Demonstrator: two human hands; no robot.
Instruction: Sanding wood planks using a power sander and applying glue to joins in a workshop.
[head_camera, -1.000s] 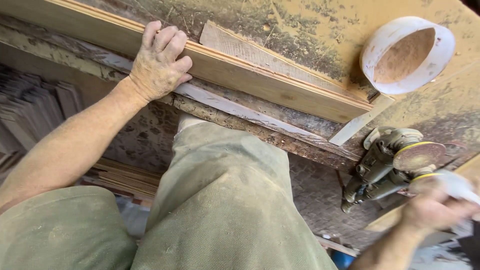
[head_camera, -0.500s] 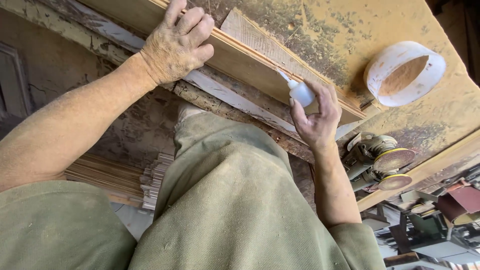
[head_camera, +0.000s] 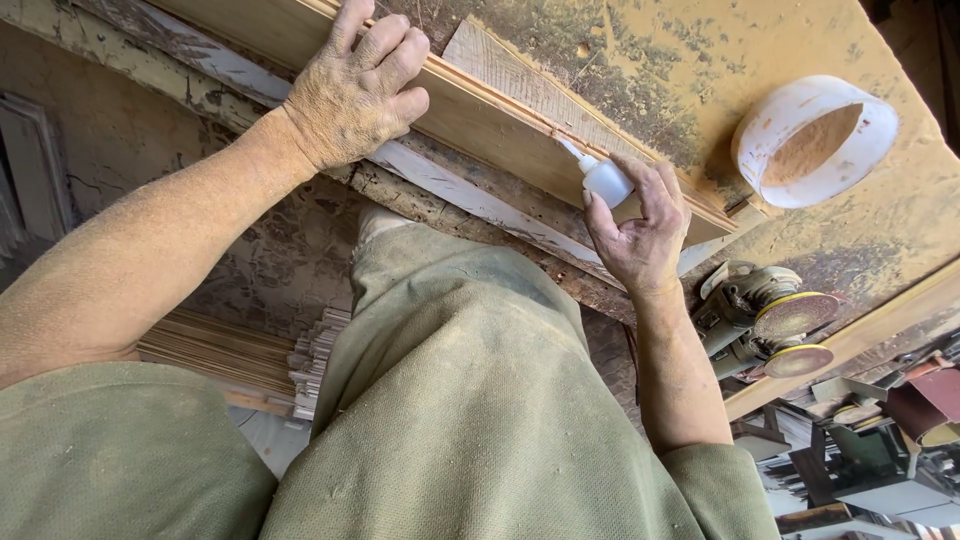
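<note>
Left hand (head_camera: 352, 95) pressed flat, fingers curled over long pale wooden board (head_camera: 500, 125) on dusty workbench (head_camera: 700, 60), right hand (head_camera: 640, 225) gripping small white squeeze bottle (head_camera: 604, 181), nozzle touching board's upper edge, white plastic ring (head_camera: 815, 140) nearby

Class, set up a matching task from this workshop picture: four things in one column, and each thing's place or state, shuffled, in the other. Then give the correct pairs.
Things
1. left hand
2. squeeze bottle
3. white ring
4. sander

Places or states
A. lies at the bench edge, discs showing
B. presses down on the long wooden board
C. held in the right hand, nozzle at the board's edge
D. stands on the dusty bench top, sawdust inside

Pairs: 1-B, 2-C, 3-D, 4-A
</note>
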